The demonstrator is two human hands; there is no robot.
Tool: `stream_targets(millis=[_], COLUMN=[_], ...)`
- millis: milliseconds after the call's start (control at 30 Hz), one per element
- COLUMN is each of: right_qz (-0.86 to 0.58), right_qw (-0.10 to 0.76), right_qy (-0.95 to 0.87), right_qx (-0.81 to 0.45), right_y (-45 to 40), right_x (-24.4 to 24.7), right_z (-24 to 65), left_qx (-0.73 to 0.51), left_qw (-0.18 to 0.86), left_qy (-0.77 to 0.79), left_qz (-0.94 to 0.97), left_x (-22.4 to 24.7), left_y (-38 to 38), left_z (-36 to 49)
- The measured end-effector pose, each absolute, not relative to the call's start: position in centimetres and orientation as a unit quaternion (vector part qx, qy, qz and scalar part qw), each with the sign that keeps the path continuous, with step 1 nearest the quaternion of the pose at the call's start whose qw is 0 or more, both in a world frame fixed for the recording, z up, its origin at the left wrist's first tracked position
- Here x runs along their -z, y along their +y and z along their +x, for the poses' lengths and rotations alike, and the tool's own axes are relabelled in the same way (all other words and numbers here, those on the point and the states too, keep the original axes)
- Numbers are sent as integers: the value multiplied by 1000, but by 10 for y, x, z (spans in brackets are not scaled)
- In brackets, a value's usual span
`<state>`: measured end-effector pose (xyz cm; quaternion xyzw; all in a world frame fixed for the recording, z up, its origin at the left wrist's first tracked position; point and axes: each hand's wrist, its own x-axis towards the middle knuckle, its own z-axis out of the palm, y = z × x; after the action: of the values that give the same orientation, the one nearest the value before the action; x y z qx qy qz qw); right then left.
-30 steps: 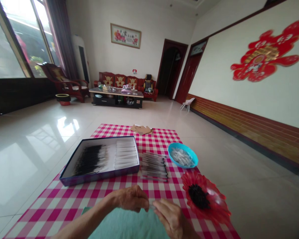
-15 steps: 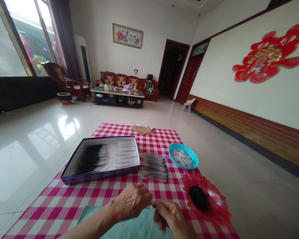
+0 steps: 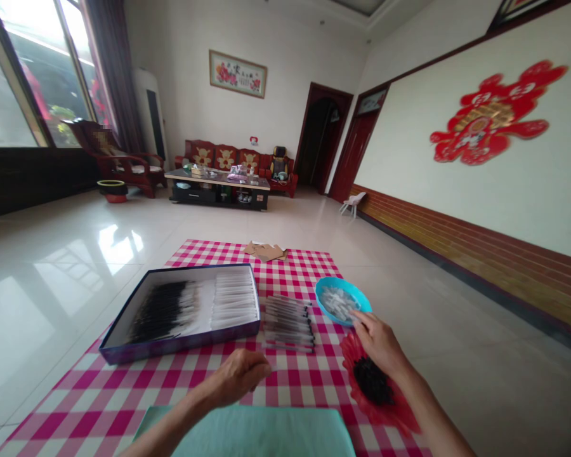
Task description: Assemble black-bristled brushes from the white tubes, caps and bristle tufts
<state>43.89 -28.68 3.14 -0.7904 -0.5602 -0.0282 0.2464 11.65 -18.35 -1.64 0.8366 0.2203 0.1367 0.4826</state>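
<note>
My left hand (image 3: 245,374) is closed above the checked cloth, fingers curled together. Whatever it pinches is too small and faint to name. At the right, my right hand (image 3: 378,339) reaches over the rim of a turquoise bowl (image 3: 367,304), fingers stretched out and their tips at the small whitish translucent pieces (image 3: 337,303) inside. Under that forearm sits a red flower-shaped dish (image 3: 356,397) of small black parts (image 3: 374,381), partly covered. Left of the bowl lies a row of clear pens with dark ends (image 3: 288,324).
A shallow box (image 3: 181,346) holds black-tipped sticks (image 3: 157,311) and white tubes (image 3: 235,299). A green cloth (image 3: 247,435) lies at the near edge of the checked tablecloth (image 3: 195,254). Cardboard scraps (image 3: 269,252) are at the far end. A low table (image 3: 219,181) and sofa stand beyond.
My right hand has left my left hand and moved forward and right to the turquoise bowl. My left hand has shifted slightly left. The whole view has turned a little.
</note>
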Motion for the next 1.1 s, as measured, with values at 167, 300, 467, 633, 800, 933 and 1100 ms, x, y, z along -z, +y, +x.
stream_targets(millis=[167, 300, 467, 633, 800, 933, 1100], right_qz=[-852, -869, -834, -662, -565, -536, -540], right_qw=[199, 202, 244, 392, 450, 455, 439], right_qy=[-482, -448, -491, -634, -688, -707, -714], right_qx=[44, 60, 66, 74, 67, 81, 76], right_y=[-238, -224, -231, -268, -290, -288, -289], right_x=[-13, -9, -12, 15, 67, 94, 99], right_z=[506, 522, 491, 400, 322, 308, 309], left_qx=[-159, -148, -152, -247, -251, -188, -156], left_qw=[484, 493, 444, 297, 115, 76, 77], left_qy=[277, 306, 293, 294, 415, 436, 417], left_qz=[815, 801, 833, 874, 867, 877, 892], left_x=[34, 42, 36, 9, -4, 9, 25], left_y=[-188, -190, -196, -180, -114, -69, -58], left_z=[128, 126, 119, 110, 110, 122, 136])
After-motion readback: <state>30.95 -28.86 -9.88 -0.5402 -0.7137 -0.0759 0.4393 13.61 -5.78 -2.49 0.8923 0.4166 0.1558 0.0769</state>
